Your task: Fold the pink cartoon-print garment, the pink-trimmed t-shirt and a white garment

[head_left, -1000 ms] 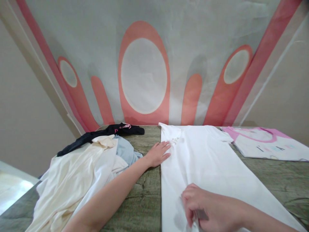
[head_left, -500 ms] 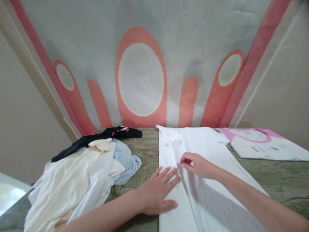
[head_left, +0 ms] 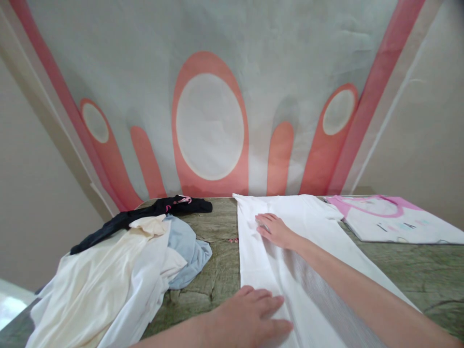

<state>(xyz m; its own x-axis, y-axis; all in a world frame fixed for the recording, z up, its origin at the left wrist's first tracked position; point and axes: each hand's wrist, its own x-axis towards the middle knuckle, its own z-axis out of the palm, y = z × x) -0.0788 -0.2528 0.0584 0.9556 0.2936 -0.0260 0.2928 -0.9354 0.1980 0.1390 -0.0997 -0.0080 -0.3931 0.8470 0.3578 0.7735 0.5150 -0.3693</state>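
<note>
A white short-sleeved shirt (head_left: 326,246) lies lengthwise on the wooden table, its left side folded inward into a long straight edge. My right hand (head_left: 277,231) rests on the upper part of that fold, fingers stretched out toward the left. Lower down, my left hand (head_left: 253,314) lies on the left part of the shirt near the bottom of the view, its fingers spread. Neither hand grips the cloth. The lower end of the shirt runs out of view.
Left of the shirt, a loose pile holds a cream garment (head_left: 105,270), a light blue garment (head_left: 188,256) and a black garment (head_left: 145,215). A folded white shirt with pink trim (head_left: 398,224) lies at the right. Behind the wooden table (head_left: 213,217) stands a patterned wall covering (head_left: 210,29).
My right hand has moved up and left and straightened from curled fingers onto the cloth. My left hand has slid down the shirt toward me. The view has tilted slightly upward.
</note>
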